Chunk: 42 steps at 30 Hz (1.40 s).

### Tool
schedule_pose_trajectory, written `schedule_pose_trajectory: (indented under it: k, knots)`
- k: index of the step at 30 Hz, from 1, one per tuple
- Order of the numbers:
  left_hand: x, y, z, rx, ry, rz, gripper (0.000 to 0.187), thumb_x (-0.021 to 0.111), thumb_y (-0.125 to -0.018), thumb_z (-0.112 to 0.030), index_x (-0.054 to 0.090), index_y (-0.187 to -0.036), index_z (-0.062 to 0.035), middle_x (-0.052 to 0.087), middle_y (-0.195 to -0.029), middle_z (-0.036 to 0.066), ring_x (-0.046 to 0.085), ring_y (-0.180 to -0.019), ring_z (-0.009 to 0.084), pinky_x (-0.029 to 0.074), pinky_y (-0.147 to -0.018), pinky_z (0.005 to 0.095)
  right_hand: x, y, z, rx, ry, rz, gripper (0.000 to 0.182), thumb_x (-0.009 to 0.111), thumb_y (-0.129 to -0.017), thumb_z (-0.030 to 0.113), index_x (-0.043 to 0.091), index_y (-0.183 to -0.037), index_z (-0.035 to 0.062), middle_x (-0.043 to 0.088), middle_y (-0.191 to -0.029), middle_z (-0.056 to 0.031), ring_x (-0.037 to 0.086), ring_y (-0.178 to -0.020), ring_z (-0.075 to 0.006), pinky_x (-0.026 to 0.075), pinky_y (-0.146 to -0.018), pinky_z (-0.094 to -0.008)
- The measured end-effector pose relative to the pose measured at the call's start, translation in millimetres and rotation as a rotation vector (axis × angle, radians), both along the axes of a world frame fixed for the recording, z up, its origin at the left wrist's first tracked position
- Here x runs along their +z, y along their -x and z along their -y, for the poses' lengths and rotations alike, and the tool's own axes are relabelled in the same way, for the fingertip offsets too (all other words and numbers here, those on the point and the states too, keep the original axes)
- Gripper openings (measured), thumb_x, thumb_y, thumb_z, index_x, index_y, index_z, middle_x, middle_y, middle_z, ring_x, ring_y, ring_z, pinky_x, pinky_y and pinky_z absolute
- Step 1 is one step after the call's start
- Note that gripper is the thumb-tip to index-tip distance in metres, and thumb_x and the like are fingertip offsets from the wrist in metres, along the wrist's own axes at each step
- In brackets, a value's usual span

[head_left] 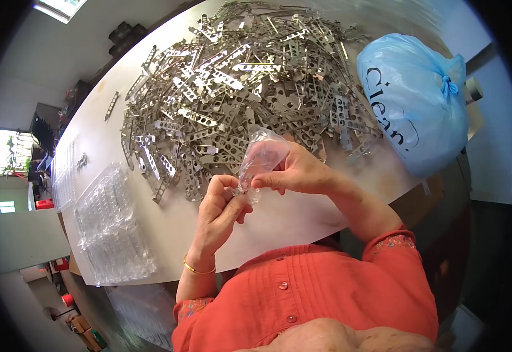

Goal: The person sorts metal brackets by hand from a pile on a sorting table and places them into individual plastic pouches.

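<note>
Between my hands, just in front of the metal heap, is a small clear plastic bag (pixel 263 154). My left hand (pixel 218 205) pinches its lower, bunched end. The fingers of my right hand (pixel 297 170) are closed on the bag's side, with the thumb pointing left across it. Whether anything lies inside the bag I cannot make out. Behind the hands spreads a large heap of flat, perforated metal brackets (pixel 226 82), shiny and tangled together.
The heap lies on a white table (pixel 297 220). At the right stands a knotted blue bag (pixel 414 105) marked "Clean". Clear plastic trays (pixel 115 226) are stacked on the left, with another clear tray (pixel 64 176) beyond. One loose bracket (pixel 111 106) lies apart at the left.
</note>
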State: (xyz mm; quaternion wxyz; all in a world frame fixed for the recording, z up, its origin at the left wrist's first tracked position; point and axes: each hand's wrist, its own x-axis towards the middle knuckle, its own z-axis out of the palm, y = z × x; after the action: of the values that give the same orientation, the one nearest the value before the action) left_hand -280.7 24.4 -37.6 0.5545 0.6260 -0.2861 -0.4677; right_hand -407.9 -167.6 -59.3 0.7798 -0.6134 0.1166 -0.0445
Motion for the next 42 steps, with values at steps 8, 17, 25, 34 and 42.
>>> schedule_pose_trajectory:
  k: [8, 17, 25, 34, 42]
  knots:
    - [1, -2, -2, -0.098, 0.011, 0.023, 0.022, 0.06, -0.099, -0.005, 0.05, -0.119, -0.0029, 0.065, -0.083, 0.005, 0.057, -0.066, 0.0076, 0.043, -0.055, 0.02, -4, -3, -1, 0.187, -0.189, 0.037, 0.052, 0.081, -0.086, 0.016, 0.052, -0.127, 0.0038, 0.069, -0.09, -0.0075, 0.06, -0.061, -0.0096, 0.048, -0.046, -0.0239]
    - [3, -4, -1, -0.324, 0.041, 0.122, 0.038, 0.058, -0.1, -0.006, 0.048, -0.137, 0.0002, 0.063, -0.081, 0.002, 0.054, -0.066, 0.0063, 0.041, -0.057, 0.0199, -8, -4, -7, 0.397, -0.288, -0.016, 0.083, 0.082, -0.081, 0.012, 0.034, -0.147, -0.0016, 0.07, -0.09, -0.0139, 0.065, -0.064, -0.0145, 0.048, -0.043, -0.0261]
    - [6, 3, 1, -0.112, 0.036, 0.128, 0.02, 0.056, -0.101, -0.003, 0.052, -0.12, -0.002, 0.062, -0.083, 0.001, 0.052, -0.067, 0.0058, 0.041, -0.059, 0.0196, -6, -5, 0, 0.372, -0.132, -0.082, 0.083, 0.084, -0.082, 0.017, 0.036, -0.147, 0.001, 0.071, -0.103, -0.0135, 0.07, -0.091, -0.0174, 0.056, -0.061, -0.0286]
    - [-2, 1, 0, -0.09, -0.023, 0.383, 0.021, 0.055, -0.1, -0.001, 0.052, -0.12, -0.0027, 0.064, -0.084, 0.003, 0.057, -0.07, 0.0079, 0.047, -0.062, 0.0228, 0, -1, 0, 0.088, -0.018, 0.064, 0.027, 0.071, -0.096, 0.021, 0.061, -0.117, 0.0063, 0.067, -0.096, -0.0003, 0.061, -0.084, -0.0067, 0.052, -0.07, -0.0244]
    - [-11, 5, 2, -0.035, 0.026, 0.281, 0.025, 0.054, -0.103, -0.003, 0.048, -0.127, -0.0036, 0.064, -0.092, 0.002, 0.055, -0.07, 0.0061, 0.044, -0.06, 0.02, -11, -3, -11, 0.019, -0.09, 0.157, 0.023, 0.062, -0.102, 0.022, 0.054, -0.117, 0.0053, 0.064, -0.089, -0.002, 0.06, -0.078, -0.0073, 0.051, -0.063, -0.0242]
